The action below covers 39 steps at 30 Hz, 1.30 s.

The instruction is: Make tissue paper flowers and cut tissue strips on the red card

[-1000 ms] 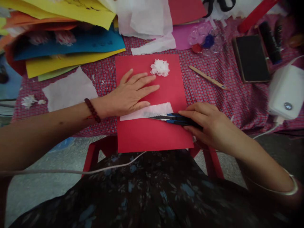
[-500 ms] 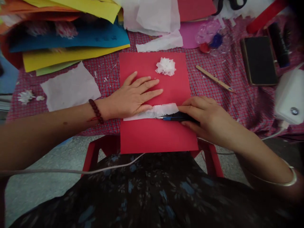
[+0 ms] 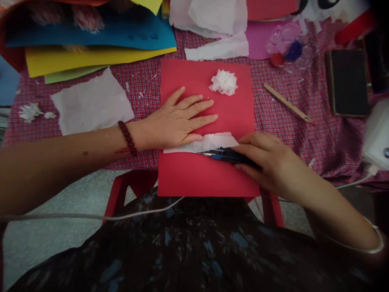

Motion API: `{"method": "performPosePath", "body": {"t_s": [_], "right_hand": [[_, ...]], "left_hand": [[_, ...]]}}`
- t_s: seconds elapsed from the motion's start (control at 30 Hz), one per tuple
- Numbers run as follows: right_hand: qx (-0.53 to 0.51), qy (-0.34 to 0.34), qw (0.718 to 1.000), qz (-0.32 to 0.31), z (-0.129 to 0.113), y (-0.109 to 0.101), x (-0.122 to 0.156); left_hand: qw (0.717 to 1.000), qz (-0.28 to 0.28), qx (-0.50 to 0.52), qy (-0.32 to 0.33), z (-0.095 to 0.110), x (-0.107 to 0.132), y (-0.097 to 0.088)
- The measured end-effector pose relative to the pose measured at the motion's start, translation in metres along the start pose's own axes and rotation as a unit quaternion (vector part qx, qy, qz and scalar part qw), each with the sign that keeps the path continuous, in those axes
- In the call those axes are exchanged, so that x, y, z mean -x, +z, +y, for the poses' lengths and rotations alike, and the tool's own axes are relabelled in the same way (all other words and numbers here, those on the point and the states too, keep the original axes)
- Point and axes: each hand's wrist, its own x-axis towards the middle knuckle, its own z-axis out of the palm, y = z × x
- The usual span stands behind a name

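Note:
A red sheet of card [image 3: 225,109] lies on the checked tablecloth, its near edge hanging over the table's front. My left hand [image 3: 176,121] rests flat on it, fingers stretched out, pressing the left part of a white tissue strip [image 3: 209,142]. My right hand [image 3: 267,162] grips a blue and black utility knife [image 3: 223,155], whose blade lies along the strip's lower edge. A small white tissue flower [image 3: 224,82] sits on the card's far part.
Stacked blue, yellow and green sheets [image 3: 91,48] lie at the far left, with a white tissue square [image 3: 89,101] beside them. A pencil [image 3: 287,103], a black notebook [image 3: 348,81] and a white box [image 3: 377,134] are on the right. A white cable [image 3: 91,217] crosses my lap.
The view has shifted, so everything sits a little further right and higher. My right hand has drawn the knife slightly back along the strip. The left hand stays flat.

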Motion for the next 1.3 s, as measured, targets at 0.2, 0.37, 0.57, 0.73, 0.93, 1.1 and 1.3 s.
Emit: {"method": "performPosePath", "body": {"t_s": [0.2,0.37,0.57,0.73,0.93,1.1,1.3], "right_hand": [[-0.010,0.030,0.999,0.004,-0.004,0.000,0.017],[-0.006,0.020,1.000,0.009,-0.002,0.002,0.015],[-0.012,0.018,1.000,0.006,0.001,0.003,0.015],[0.003,0.009,1.000,0.020,0.002,0.002,0.009],[0.006,0.008,1.000,-0.003,0.002,0.001,-0.010],[-0.004,-0.008,1.000,-0.018,0.001,-0.001,-0.026],[-0.010,-0.024,0.999,-0.026,-0.001,-0.001,-0.037]], "left_hand": [[0.998,-0.019,0.049,-0.027,0.001,-0.002,-0.003],[0.991,0.005,0.123,-0.048,-0.007,0.001,-0.012],[0.997,-0.014,0.069,-0.034,-0.014,0.012,-0.010],[0.998,-0.034,0.051,-0.004,-0.012,0.012,-0.003],[0.997,-0.019,0.075,-0.009,-0.013,0.011,-0.003],[0.998,-0.021,0.057,0.004,-0.012,0.011,-0.003],[1.000,-0.020,0.023,0.008,-0.010,0.010,-0.005]]}}
